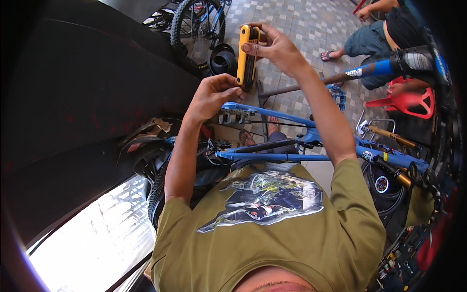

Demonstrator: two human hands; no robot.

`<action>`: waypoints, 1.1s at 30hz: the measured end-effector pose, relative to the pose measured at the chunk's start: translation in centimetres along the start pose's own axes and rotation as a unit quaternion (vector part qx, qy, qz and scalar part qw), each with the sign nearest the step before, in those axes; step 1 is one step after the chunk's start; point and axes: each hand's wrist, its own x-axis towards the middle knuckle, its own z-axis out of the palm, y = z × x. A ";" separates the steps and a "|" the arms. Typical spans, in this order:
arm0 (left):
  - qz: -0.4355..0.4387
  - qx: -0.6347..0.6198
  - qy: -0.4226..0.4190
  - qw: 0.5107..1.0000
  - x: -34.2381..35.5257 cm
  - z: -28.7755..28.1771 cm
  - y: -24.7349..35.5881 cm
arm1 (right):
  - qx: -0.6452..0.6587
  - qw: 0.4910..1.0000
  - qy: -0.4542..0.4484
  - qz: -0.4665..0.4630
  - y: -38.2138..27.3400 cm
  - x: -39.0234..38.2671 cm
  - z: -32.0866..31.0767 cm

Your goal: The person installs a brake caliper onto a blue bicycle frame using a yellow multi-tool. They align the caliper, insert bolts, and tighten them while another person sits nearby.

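Note:
A yellow folding hex key set [244, 56] stands nearly upright in my right hand [281, 51], with the thumb and fingers closed around its upper part. At its lower end is my left hand [214, 95], thumb and fingers pinched together. Whatever lies between those fingertips is too small to make out. Just below my left hand is the end of a blue bicycle frame [284, 116], which runs off to the right in front of my chest. Near that end, dark metal fittings [232, 118] show on the frame.
A bicycle wheel [197, 34] stands at the far left on the tiled floor [296, 29]. A dark wall [82, 97] fills the left. At the right are a red plastic chair [413, 101], a seated person [374, 46] and a blue-brown tube [362, 72]. Tools [401, 260] lie lower right.

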 end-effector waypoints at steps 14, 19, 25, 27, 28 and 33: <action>-0.025 0.058 0.001 0.998 -0.9 -1.6 -1.6 | 0.023 0.998 0.048 0.035 3.2 -0.5 2.3; -0.028 0.067 -0.003 0.997 -0.9 -1.7 -1.8 | 0.021 0.998 0.050 0.043 3.8 -0.6 2.1; -0.029 0.057 -0.008 0.998 -1.1 -1.7 -1.7 | 0.081 0.996 0.007 0.048 4.0 -0.7 2.1; -0.030 0.049 -0.012 0.998 -1.1 -1.5 -1.5 | 0.164 0.985 -0.041 0.043 3.8 -0.8 1.7; -0.030 0.052 -0.013 0.998 -1.1 -1.5 -1.4 | 0.174 0.983 -0.050 0.042 3.9 -0.7 1.6; -0.039 0.049 -0.013 0.998 -1.0 -1.6 -1.5 | 0.193 0.977 -0.070 0.062 4.4 0.1 1.5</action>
